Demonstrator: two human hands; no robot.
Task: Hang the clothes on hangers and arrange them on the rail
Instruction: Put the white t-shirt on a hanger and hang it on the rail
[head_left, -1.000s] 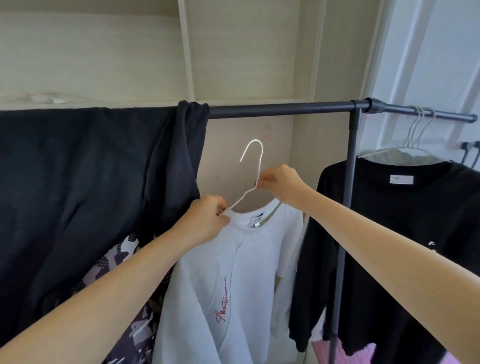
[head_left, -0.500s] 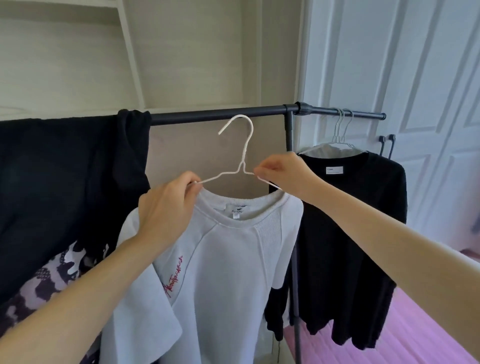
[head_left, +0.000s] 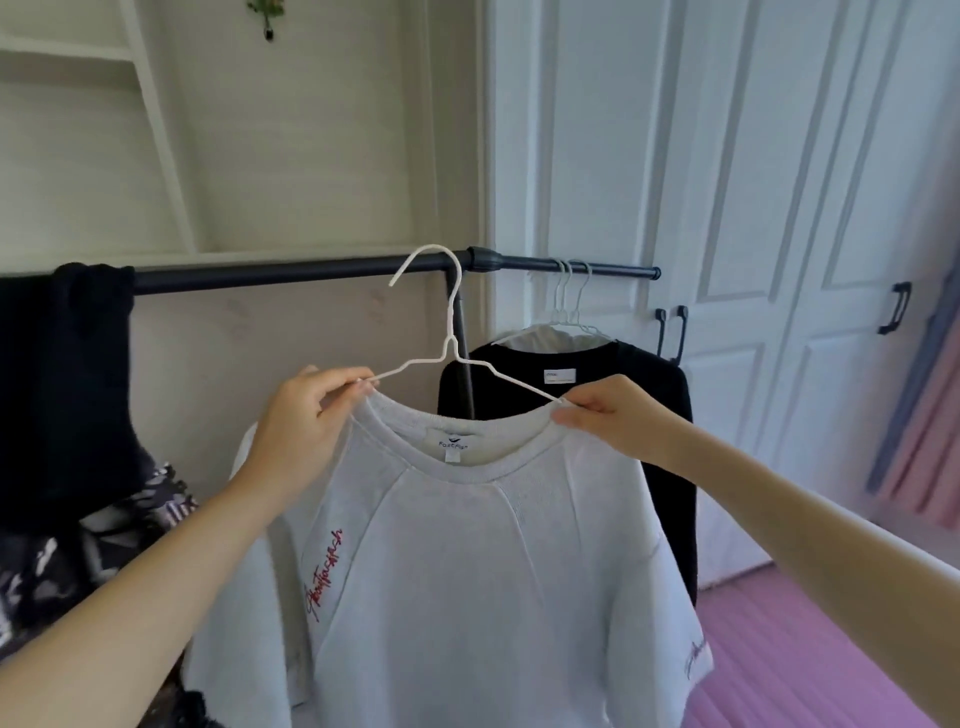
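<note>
Both hands, left hand (head_left: 304, 415) and right hand (head_left: 605, 415), pinch the white sweatshirt (head_left: 467, 571) collar onto the white hanger (head_left: 452, 338); next, its hook likely needs lifting onto the rail (head_left: 291, 273).

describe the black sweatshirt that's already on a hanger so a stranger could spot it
Find the dark rail and follow it to its short right end. The black sweatshirt hangs there on a white wire hanger; unlike the black cloth draped at left, it shows a white neck label.

The small white neck tag (head_left: 451, 448) inside the pale grey cotton sweatshirt (head_left: 467, 571) reads "Fast Fish" — in tiny dark letters. Red looping writing (head_left: 324, 574) runs down its chest (too curly to read). The black sweatshirt's white label (head_left: 560, 376) is blurred.
</note>
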